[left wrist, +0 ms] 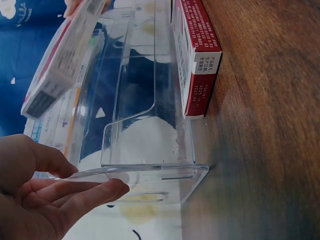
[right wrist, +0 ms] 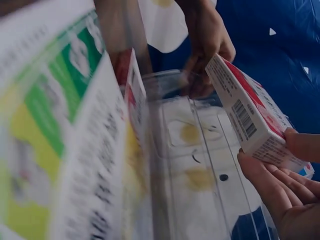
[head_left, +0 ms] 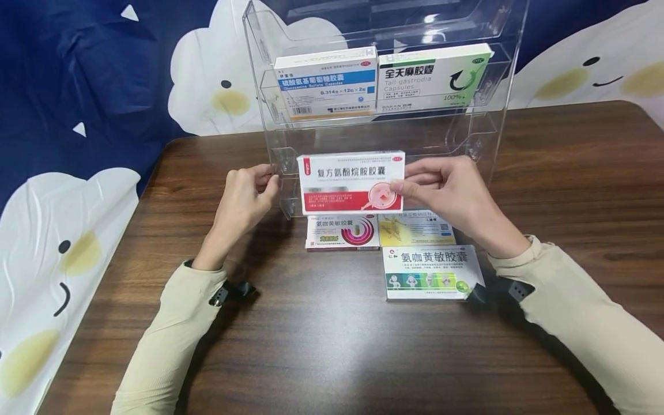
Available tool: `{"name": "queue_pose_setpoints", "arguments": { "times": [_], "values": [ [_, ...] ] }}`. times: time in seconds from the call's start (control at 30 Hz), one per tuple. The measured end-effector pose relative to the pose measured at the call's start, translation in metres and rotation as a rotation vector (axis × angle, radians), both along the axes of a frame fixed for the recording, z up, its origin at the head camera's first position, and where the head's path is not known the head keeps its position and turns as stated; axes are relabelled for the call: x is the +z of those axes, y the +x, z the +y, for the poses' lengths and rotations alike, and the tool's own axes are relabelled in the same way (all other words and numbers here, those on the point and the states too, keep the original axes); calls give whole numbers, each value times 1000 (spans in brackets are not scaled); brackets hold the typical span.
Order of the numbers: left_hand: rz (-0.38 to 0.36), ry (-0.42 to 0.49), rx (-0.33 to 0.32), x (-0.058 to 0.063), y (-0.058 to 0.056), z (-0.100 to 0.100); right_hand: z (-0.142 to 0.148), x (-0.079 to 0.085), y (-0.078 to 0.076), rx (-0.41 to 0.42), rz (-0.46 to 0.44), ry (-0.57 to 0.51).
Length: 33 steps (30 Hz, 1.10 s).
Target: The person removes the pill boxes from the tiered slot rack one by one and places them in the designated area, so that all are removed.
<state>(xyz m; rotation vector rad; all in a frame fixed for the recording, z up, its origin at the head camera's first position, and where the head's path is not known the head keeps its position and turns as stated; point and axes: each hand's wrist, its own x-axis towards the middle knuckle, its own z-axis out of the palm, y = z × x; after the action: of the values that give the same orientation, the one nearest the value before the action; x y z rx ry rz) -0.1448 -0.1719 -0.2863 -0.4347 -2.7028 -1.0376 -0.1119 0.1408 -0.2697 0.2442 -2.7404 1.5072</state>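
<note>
A white and red medicine box (head_left: 353,182) is pinched at its right end between the thumb and fingers of my right hand (head_left: 456,193). It hovers in front of the lowest tier of a clear acrylic display rack (head_left: 321,140). My left hand (head_left: 244,199) grips the rack's left side panel; in the left wrist view the thumb and fingers (left wrist: 100,197) pinch the panel's edge. On the tier above stand a blue and white glucosamine box (head_left: 328,86) and a green and white capsule box (head_left: 433,80).
On the wooden table (head_left: 311,346) before the rack are a magenta and white box (head_left: 342,232), a yellow and white box (head_left: 417,227) and, nearer me, a green and white box (head_left: 433,274). A blue cloth (head_left: 78,69) with white cloud prints hangs behind.
</note>
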Motion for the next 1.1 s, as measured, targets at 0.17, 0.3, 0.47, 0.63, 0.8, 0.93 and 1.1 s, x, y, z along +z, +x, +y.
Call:
{"name": "queue_pose_setpoints", "arguments": {
  "times": [0.17,0.3,0.47,0.63,0.8,0.93,1.1],
  "values": [
    [-2,-2,0,-1,-1,0,0,-7,10,67,-105,39],
    [14,-7,-1,-2,-2,1,-3,-14,17,96,-176,32],
    [30,-12,-1,-4,-4,0,-9,-24,28,147,-228,-3],
    [31,-14,0,-4,-3,0,-15,-33,37,200,-259,-56],
    [25,-18,4,-4,-2,0,-21,-38,41,224,-294,-113],
    [32,-20,1,-4,-2,0,-25,-40,47,294,-297,-76],
    [38,-14,-7,-3,-1,0,-28,-38,56,365,-193,78]
  ]
}}
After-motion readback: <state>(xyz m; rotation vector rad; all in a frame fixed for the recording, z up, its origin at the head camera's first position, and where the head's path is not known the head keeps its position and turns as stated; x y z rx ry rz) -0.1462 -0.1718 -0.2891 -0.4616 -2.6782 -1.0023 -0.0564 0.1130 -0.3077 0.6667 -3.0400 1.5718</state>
